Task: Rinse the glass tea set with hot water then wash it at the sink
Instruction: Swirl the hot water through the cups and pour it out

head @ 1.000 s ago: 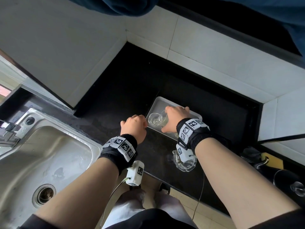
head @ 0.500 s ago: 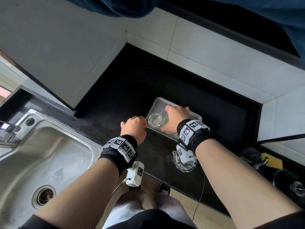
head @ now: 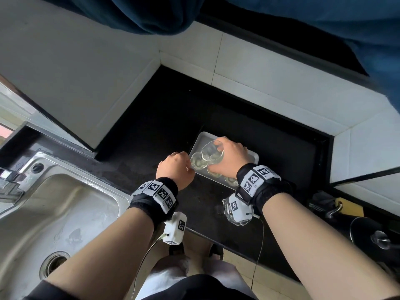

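Observation:
A shallow metal tray [head: 253,156] sits on the black counter and holds several small glass cups. My right hand [head: 229,158] grips one glass cup [head: 211,152] tilted on its side, its mouth facing left over another cup [head: 198,162] standing in the tray's near-left corner. My left hand [head: 176,168] is curled at that corner of the tray, fingers against the standing cup; whether it pinches the cup is hidden. Two more cups [head: 231,180] show under my right wrist. A glass pitcher [head: 234,213] stands near the counter's front edge, partly hidden by my wristband.
A steel sink [head: 54,215] with a drain [head: 54,264] lies to the left, its tap [head: 9,185] at the far left edge. A dark pot lid with a glass knob [head: 379,239] sits at the right. White tiled walls enclose the counter corner.
My right hand has lifted and tilted its glass cup further onto its side above the neighbouring cup. My left hand has stayed at the tray's corner.

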`<control>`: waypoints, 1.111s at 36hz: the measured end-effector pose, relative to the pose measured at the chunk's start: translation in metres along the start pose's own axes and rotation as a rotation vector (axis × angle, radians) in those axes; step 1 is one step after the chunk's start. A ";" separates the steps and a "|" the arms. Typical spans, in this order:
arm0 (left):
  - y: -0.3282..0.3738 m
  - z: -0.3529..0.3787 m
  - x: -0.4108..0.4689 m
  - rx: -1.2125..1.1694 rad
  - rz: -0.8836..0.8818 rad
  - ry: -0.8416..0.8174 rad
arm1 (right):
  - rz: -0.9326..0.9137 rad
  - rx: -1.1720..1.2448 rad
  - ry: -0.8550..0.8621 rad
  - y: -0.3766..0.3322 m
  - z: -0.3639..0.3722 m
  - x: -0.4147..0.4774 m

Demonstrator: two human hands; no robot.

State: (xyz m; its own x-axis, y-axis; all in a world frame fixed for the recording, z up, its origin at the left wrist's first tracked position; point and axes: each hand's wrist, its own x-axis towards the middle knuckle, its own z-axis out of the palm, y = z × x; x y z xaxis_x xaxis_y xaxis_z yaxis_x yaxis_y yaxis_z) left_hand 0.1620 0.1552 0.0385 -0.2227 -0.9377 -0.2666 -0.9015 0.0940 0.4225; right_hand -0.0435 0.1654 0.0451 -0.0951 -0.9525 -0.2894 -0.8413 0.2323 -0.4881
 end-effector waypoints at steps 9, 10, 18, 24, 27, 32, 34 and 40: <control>-0.057 -0.035 0.008 -0.222 0.068 0.008 | -0.157 0.185 0.034 -0.080 0.021 0.008; -0.065 -0.041 0.009 -0.244 0.079 0.023 | -0.165 0.185 0.038 -0.090 0.025 0.010; -0.154 -0.095 0.011 -0.414 0.072 0.206 | -0.296 0.280 -0.012 -0.194 0.070 0.042; -0.230 -0.123 0.009 -0.499 0.026 0.272 | -0.339 0.315 -0.138 -0.263 0.106 0.059; -0.262 -0.130 0.006 -0.520 -0.007 0.308 | -0.352 0.320 -0.213 -0.291 0.123 0.066; -0.297 -0.137 0.001 -0.587 -0.055 0.356 | -0.341 0.309 -0.345 -0.324 0.147 0.080; -0.308 -0.136 0.001 -0.603 -0.073 0.354 | -0.342 0.285 -0.394 -0.333 0.156 0.088; -0.336 -0.132 0.003 -0.606 -0.141 0.331 | -0.339 0.209 -0.471 -0.350 0.183 0.105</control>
State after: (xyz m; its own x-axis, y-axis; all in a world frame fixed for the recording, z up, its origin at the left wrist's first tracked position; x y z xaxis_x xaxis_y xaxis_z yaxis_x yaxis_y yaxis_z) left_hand 0.5130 0.0766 0.0106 0.0926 -0.9888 -0.1172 -0.5267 -0.1485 0.8370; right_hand 0.3382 0.0198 0.0350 0.4450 -0.8016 -0.3993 -0.6570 0.0107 -0.7538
